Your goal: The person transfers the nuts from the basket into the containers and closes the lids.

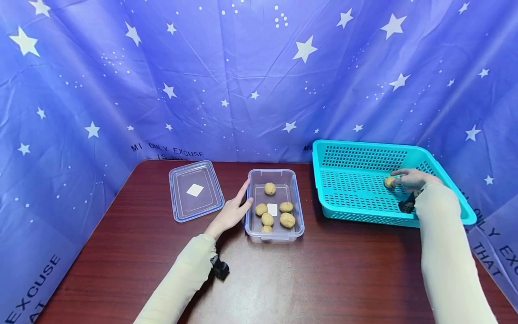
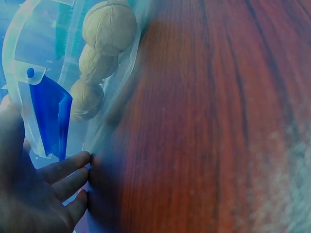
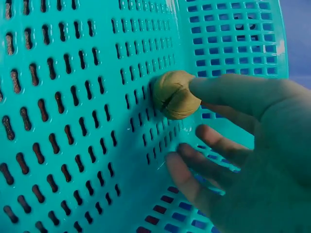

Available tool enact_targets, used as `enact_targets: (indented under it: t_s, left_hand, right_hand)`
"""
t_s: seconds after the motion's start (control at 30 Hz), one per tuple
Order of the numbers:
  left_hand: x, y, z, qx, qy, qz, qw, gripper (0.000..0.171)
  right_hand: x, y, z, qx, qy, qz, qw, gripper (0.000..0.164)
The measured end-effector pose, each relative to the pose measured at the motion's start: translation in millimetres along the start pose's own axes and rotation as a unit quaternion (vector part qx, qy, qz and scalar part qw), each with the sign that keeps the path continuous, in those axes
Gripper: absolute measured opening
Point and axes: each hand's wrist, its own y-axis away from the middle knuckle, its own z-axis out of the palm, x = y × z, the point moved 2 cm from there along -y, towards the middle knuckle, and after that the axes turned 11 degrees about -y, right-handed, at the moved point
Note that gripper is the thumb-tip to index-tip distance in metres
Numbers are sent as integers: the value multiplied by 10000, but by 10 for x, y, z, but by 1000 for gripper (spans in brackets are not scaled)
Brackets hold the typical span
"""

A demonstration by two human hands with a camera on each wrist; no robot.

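My right hand (image 1: 413,179) reaches into the teal basket (image 1: 370,216) and pinches a walnut (image 3: 175,92) between thumb and index finger. The other fingers spread loosely, and the walnut is right at the basket floor, its only one in view. My left hand (image 1: 229,215) rests against the left side of a clear plastic box (image 1: 275,236), fingers straight along the wall and thumb at the rim. Several walnuts (image 1: 287,220) lie in that box around a white square. A blue clasp (image 2: 51,114) hangs at the box side in the left wrist view.
Left of the box, a clear lid (image 1: 188,173) with a blue seal and a white square lies on the dark red wooden table (image 1: 323,274). A blue star-patterned curtain (image 1: 243,81) stands close behind and at both sides.
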Motion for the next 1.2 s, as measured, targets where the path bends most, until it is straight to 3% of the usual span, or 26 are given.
enact_targets:
  t_s: [0.13, 0.33, 0.5, 1.2]
  left_hand:
    - [7, -2, 1, 20, -12, 3, 10000, 62]
    - [18, -3, 2, 65, -58, 32, 10000, 62]
    - [11, 5, 13, 30, -84, 42, 10000, 62]
    - [-1, 6, 16, 63, -84, 59, 9999, 62]
  right_hand:
    - [-15, -31, 26, -231, -136, -33, 9996, 59]
    - [-8, -38, 50, -194, -538, 4, 9984, 57]
    - [-14, -27, 49, -144, -478, -58, 9987, 55]
    - [-444, 20, 221, 309, -562, -1227, 9904, 53]
